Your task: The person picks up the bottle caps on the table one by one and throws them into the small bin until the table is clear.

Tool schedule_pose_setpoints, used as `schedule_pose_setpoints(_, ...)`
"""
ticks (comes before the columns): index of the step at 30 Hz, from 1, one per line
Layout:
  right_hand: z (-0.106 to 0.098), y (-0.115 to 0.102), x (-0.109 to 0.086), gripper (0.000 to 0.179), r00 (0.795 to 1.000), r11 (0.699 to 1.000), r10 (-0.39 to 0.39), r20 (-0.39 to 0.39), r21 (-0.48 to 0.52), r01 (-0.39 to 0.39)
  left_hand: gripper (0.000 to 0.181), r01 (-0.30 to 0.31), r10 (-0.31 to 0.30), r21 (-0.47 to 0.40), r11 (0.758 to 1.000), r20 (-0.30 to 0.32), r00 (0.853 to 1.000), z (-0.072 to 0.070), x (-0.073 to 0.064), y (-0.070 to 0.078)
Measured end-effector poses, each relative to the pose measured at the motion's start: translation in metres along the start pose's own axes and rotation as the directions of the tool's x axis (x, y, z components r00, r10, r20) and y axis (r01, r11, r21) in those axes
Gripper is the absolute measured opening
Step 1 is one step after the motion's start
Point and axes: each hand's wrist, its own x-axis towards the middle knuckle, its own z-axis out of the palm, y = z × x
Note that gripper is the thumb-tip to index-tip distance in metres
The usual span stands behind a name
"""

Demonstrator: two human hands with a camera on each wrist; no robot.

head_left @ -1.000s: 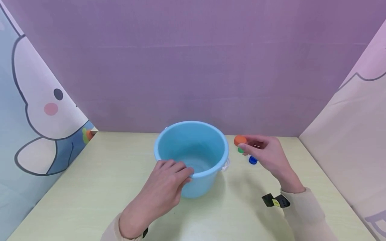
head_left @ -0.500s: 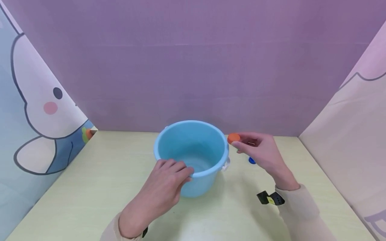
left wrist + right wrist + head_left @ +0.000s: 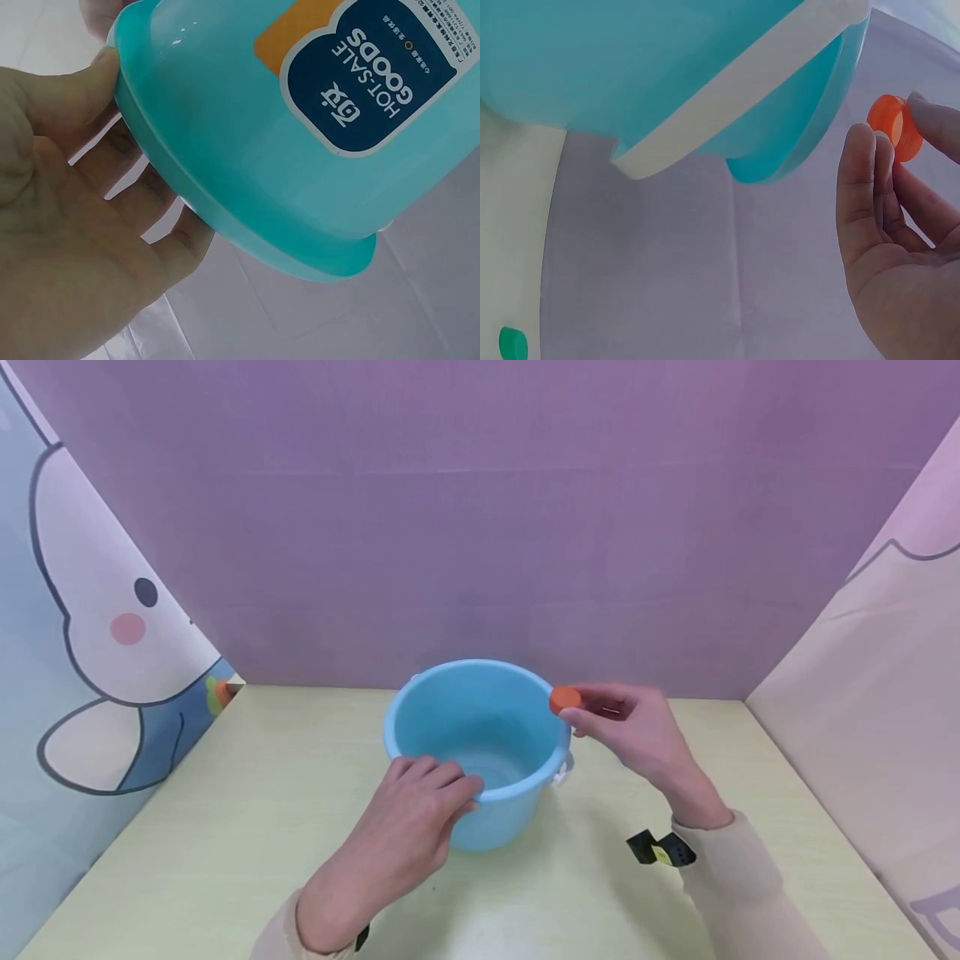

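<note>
A light blue plastic bucket stands upright on the table, its inside facing the head camera. My left hand grips the near rim, fingers over the edge and thumb outside, as the left wrist view of the bucket also shows. Between thumb and fingertips, my right hand pinches an orange bottle cap. In the head view the cap overlaps the bucket's right rim. The right wrist view shows the orange cap hollow side visible, just past the rim.
A green bottle cap lies on the table in the right wrist view. The bucket's white handle hangs along its side. A purple cloth rises behind the pale table, with printed cloths at both sides.
My right hand has moved left with the orange cap, from beside the bucket to its right rim. It now covers most of the blue cap on the table. My left hand stays put.
</note>
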Motion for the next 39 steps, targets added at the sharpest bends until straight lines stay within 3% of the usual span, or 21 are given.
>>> schedule_pose_setpoints(20,0.019,-0.010,0.010,0.037,0.999,0.999,-0.034,0.035,0.029,0.033,0.022,0.018,-0.018,-0.016,1.000,0.021,1.000,-0.001,0.000,0.000)
schedule_pose_setpoints(39,0.037,-0.014,0.015,0.033,0.991,0.991,-0.128,0.043,0.042,0.126,0.022,0.021,-0.021,-0.013,1.000,0.030,0.999,-0.001,0.000,0.000)
